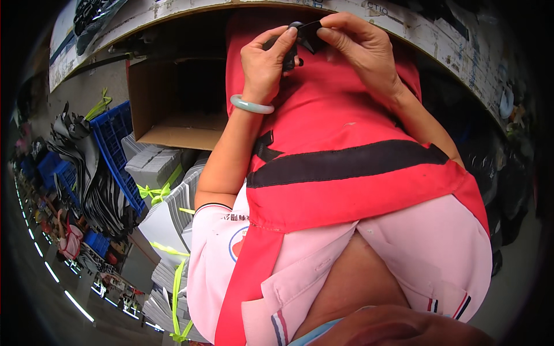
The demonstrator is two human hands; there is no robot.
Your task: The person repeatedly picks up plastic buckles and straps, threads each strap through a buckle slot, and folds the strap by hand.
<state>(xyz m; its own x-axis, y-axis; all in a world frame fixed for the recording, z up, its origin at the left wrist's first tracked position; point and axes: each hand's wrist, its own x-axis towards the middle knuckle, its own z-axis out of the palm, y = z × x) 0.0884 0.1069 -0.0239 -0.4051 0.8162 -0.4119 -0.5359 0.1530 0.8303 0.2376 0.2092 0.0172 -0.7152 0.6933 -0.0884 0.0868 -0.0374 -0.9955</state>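
Over my lap, in front of the work table, my left hand [262, 68] is closed with thumb and fingers on a small dark object [290, 56] of unclear kind. Close by on the right, my right hand [366, 53] pinches a thin black flat piece [311, 34] between thumb and fingertips. The two dark things meet or overlap between the hands; whether they are joined I cannot tell. A pale green bangle [252, 105] circles my left wrist. Beneath both hands lies my red apron [329, 104] with its black band.
The pale, worn table [438, 43] curves across the top. An open cardboard box [179, 135] stands below it on the left. Beside that are a blue crate [118, 150] and stacks of grey sheets [164, 222] bound with yellow-green ties. Dark plastic bags [476, 155] sit at right.
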